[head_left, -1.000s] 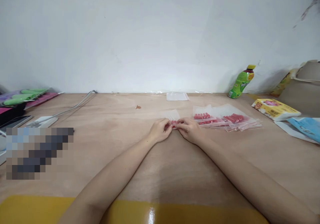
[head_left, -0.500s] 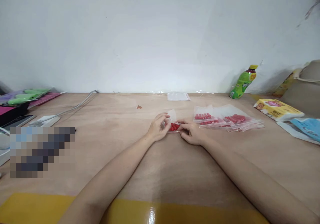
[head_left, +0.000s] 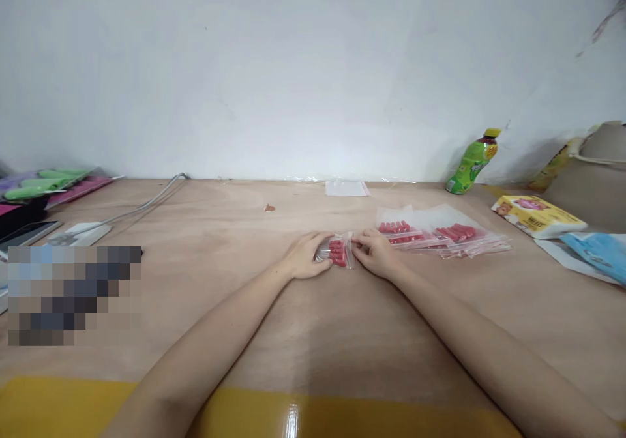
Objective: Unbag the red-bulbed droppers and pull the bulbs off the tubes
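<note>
- Head view, centre of the frame: the left hand's (head_left: 304,255) fingers grasp the left end of a clear zip bag (head_left: 349,257); the right hand's (head_left: 379,254) fingers appear to pinch its zip edge.
- Whether the zip is sealed cannot be told; a gap there could let the red pieces (head_left: 337,253) slide out if the bag tilts.
- Uneven pulling could crease the thin, glossy film.
- The pieces look smooth and rod-like, lying side by side.
- Right of centre, similar flat bags (head_left: 425,218) overlap on the wood-grained worktop (head_left: 235,229); a nudge could spread them.
</note>
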`<state>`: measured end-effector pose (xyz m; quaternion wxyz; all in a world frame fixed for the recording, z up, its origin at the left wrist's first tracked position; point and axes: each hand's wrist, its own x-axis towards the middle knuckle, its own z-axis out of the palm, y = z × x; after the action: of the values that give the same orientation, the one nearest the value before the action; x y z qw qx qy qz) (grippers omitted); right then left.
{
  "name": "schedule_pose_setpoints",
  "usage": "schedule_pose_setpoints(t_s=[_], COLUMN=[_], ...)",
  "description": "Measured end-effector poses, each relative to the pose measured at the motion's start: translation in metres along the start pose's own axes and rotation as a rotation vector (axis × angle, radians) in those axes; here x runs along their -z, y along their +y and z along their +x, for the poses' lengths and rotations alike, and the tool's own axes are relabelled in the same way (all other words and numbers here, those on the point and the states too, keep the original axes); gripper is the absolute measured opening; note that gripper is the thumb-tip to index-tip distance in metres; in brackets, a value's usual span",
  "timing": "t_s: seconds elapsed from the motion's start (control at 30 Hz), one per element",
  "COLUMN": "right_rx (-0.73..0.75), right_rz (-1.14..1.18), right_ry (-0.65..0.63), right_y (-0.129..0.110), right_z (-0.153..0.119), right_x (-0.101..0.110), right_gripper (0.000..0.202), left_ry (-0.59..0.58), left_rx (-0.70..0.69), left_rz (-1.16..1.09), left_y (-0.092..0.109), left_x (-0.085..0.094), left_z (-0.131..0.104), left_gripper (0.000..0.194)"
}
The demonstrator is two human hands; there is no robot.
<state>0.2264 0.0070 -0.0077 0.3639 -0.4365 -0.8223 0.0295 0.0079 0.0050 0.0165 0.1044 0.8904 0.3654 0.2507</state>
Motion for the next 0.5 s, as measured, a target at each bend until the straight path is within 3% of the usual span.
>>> schedule_pose_setpoints(t_s=[0.2, 0.5], right_rx=[0.018, -0.063], right_rz=[0.053, 0.257], right_ry=[-0.047, -0.172], right_y=[-0.0050, -0.0077], right_z=[0.0001, 0.0047], right_x=[-0.0009, 0.0034], right_gripper=[0.040, 0.036], left_ry=[0.066, 0.084], left_rx=[-0.026, 0.071], left_rz=[-0.016, -0.019], left_y=[-0.0017, -0.0067], left_x=[-0.0025, -0.0027], left_z=[-0.0015, -0.0044], left_gripper=[0.043, 0.047])
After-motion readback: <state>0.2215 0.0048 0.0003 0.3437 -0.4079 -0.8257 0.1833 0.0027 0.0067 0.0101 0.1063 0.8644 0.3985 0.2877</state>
